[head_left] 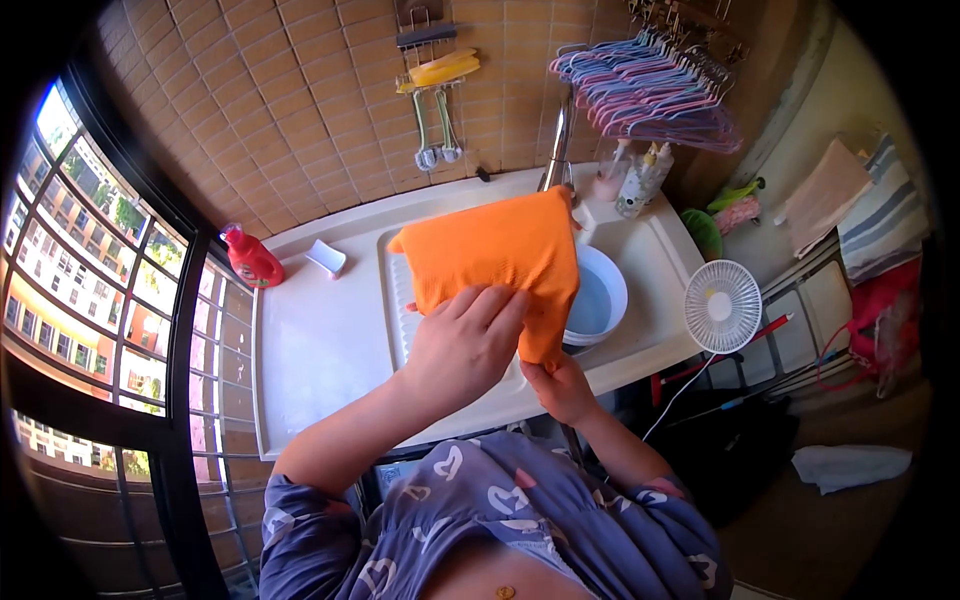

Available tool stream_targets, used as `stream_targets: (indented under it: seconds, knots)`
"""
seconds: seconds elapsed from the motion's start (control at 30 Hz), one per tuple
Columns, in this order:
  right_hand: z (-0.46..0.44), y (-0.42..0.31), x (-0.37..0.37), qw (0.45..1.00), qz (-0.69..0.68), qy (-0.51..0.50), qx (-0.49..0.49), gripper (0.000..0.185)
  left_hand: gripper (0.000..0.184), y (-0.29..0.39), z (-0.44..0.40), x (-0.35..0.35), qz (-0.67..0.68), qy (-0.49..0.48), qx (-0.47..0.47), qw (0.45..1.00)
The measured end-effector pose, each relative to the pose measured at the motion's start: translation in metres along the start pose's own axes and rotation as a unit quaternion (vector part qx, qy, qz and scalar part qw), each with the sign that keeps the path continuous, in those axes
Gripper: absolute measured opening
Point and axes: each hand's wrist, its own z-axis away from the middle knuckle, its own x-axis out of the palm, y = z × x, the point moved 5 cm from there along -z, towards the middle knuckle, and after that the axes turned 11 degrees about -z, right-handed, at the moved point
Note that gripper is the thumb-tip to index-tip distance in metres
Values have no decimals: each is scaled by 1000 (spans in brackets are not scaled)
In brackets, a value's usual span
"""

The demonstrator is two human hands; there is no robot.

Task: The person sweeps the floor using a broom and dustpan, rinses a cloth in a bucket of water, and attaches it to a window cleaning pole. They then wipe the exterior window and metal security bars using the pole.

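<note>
An orange cloth (490, 240) is spread out in front of me over the sink (655, 310), its far edge reaching toward the tap (558, 145). My left hand (465, 340) is on the near side of the cloth, its fingers bent and gripping the fabric. Lower and to the right, my right hand (562, 390) is closed around a hanging corner of the same cloth. Behind the cloth's right side, a white basin (600, 300) holds bluish water; the cloth hides part of it. Whether the cloth is a garment or a towel I cannot tell.
On the counter (310, 360) at left stand a red detergent bottle (250, 258) and a small white soap dish (326, 260). Pump bottles (640, 180) are by the tap, under many hangers (650, 85). A white fan (722, 307) is to the right. Brushes (437, 130) hang on the wall.
</note>
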Motion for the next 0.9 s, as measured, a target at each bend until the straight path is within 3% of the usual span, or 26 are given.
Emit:
stream_targets:
  seconds: [0.07, 0.13, 0.2, 0.3, 0.37, 0.4, 0.43, 0.53, 0.7, 0.9]
  knots:
    - [-3, 0, 3, 1000, 4, -8, -4, 21, 41, -8, 2, 4, 7, -31, -8, 999]
    - [-4, -4, 10, 999, 18, -32, 11, 17, 43, -19, 1, -5, -92, 51, -18, 994]
    - [-3, -3, 13, 998, 22, -45, 41, 18, 54, -31, -4, -16, -79, 91, -74, 990]
    - [-1, 1, 19, 991, 7, -72, 112, 21, 56, -50, -5, -24, -79, 45, -73, 993]
    - [1, 0, 25, 984, -14, -91, 152, 21, 51, -63, 1, -18, -10, -3, -66, 998]
    - [5, 4, 28, 969, -35, -95, 226, 21, 51, -68, 5, -14, -12, -7, -71, 997]
    - [10, 10, 31, 947, -55, -98, 300, 21, 45, -72, 10, -9, -5, -13, -80, 997]
    - [17, 19, 44, 913, -152, -128, 355, 24, 33, -76, 20, -2, -35, -36, -83, 995]
    - [18, 17, 65, 879, -187, -148, 413, 26, 12, -78, 35, 8, -60, -147, -15, 987]
    - [17, 25, 66, 874, -206, -149, 414, 28, 21, -74, 52, -10, -99, -142, 8, 985]
